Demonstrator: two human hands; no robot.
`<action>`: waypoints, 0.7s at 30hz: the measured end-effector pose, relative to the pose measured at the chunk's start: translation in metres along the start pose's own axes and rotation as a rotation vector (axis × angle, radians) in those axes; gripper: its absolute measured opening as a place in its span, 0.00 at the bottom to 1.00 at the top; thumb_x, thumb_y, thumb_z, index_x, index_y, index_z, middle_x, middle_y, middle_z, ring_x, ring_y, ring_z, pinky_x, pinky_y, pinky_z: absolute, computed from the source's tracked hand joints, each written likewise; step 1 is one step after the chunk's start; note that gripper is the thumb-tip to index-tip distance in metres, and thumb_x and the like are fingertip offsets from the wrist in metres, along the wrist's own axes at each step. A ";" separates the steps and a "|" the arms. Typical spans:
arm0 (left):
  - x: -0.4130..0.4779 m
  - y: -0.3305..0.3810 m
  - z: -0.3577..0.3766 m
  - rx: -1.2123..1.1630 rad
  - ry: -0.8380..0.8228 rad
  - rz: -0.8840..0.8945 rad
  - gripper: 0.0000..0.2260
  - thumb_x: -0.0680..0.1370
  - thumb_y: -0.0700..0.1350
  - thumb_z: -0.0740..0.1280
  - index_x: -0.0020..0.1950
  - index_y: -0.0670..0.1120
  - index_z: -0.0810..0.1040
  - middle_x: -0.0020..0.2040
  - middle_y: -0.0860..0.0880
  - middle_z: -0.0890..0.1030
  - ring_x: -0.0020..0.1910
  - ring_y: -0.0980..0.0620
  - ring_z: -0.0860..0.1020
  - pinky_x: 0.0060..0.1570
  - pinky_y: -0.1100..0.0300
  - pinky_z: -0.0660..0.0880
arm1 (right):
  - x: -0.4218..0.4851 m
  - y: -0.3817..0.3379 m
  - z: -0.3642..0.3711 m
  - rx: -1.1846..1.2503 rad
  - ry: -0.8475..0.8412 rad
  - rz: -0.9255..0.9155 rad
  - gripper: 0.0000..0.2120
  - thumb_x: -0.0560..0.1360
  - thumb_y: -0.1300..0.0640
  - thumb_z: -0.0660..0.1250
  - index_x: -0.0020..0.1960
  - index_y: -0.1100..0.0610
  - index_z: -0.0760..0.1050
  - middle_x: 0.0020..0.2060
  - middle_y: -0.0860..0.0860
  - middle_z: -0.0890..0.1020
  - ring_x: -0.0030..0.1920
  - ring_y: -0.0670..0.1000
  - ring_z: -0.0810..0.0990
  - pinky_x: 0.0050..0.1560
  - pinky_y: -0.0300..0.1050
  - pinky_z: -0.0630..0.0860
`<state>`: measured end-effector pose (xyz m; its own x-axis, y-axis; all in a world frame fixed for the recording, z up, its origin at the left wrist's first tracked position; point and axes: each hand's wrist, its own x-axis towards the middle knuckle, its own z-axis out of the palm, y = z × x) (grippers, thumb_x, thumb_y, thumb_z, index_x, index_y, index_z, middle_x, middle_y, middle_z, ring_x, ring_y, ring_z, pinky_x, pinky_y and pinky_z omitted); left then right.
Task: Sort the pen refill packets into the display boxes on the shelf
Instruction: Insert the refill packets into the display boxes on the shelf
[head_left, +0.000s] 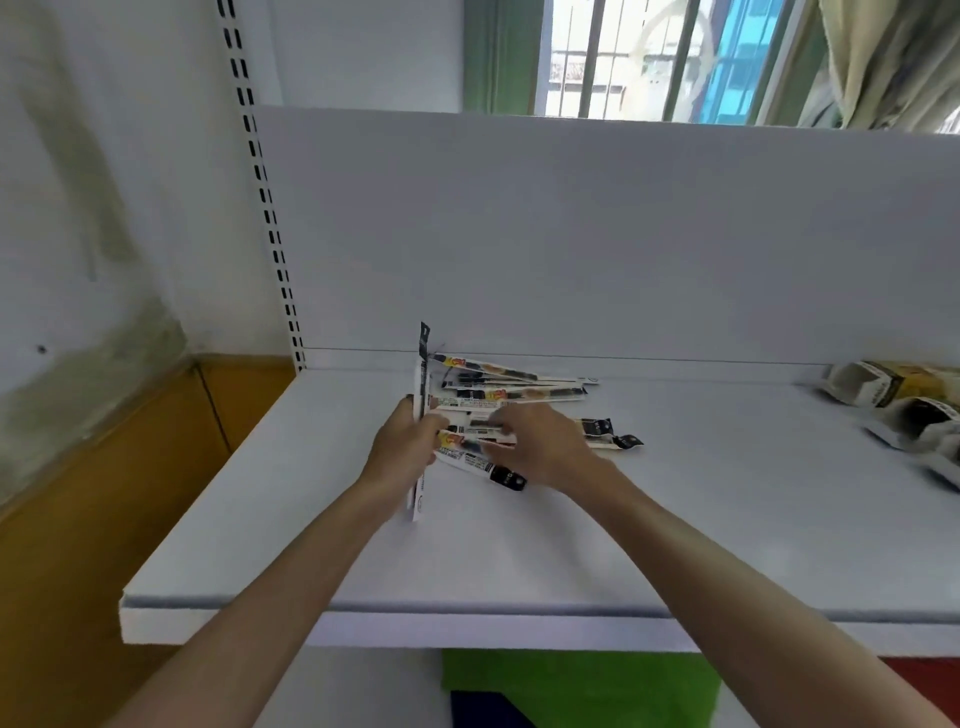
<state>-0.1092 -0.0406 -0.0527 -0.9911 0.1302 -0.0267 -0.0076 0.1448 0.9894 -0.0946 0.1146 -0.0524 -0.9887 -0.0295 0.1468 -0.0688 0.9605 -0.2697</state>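
While the shelf (519, 561) is giving you wide bare room toward its front edge, the display boxes (893, 400) are lying well apart at its far right, nearer your right hand (540, 447). The loose refill packets (514, 387) are fanning out mid-shelf, long axes mostly left to right. That hand is lying over them, grip too blurred to tell; your left hand (402, 449) is gripping a bundle (422, 364) on edge — pointing away from you.

Bare shelf (727, 493) lies open between the scattered packets (514, 387) and the display boxes (872, 387) at right. The back panel (571, 234) walls off the rear.
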 end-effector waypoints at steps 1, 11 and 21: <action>-0.001 0.001 0.001 -0.040 0.019 -0.015 0.06 0.78 0.38 0.59 0.53 0.46 0.72 0.40 0.47 0.75 0.35 0.53 0.71 0.36 0.61 0.68 | -0.002 0.004 0.005 -0.036 -0.019 0.001 0.14 0.76 0.48 0.63 0.55 0.54 0.77 0.50 0.51 0.80 0.52 0.53 0.78 0.44 0.43 0.71; -0.016 0.008 0.033 -0.117 0.081 -0.075 0.06 0.81 0.46 0.57 0.53 0.48 0.72 0.41 0.48 0.75 0.35 0.53 0.70 0.35 0.60 0.67 | -0.022 0.019 -0.028 0.431 0.291 0.044 0.10 0.76 0.61 0.61 0.48 0.59 0.81 0.41 0.53 0.82 0.39 0.52 0.79 0.39 0.45 0.75; -0.044 0.035 0.175 -0.150 -0.029 -0.014 0.11 0.79 0.44 0.57 0.57 0.40 0.72 0.46 0.45 0.77 0.49 0.45 0.76 0.47 0.54 0.72 | -0.112 0.096 -0.065 0.677 0.244 0.021 0.08 0.74 0.60 0.66 0.51 0.55 0.81 0.43 0.45 0.82 0.39 0.38 0.77 0.41 0.27 0.70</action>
<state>-0.0430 0.1301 -0.0423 -0.9866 0.1576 -0.0428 -0.0435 -0.0011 0.9991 0.0178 0.2285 -0.0331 -0.9384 0.1252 0.3221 -0.1957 0.5758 -0.7938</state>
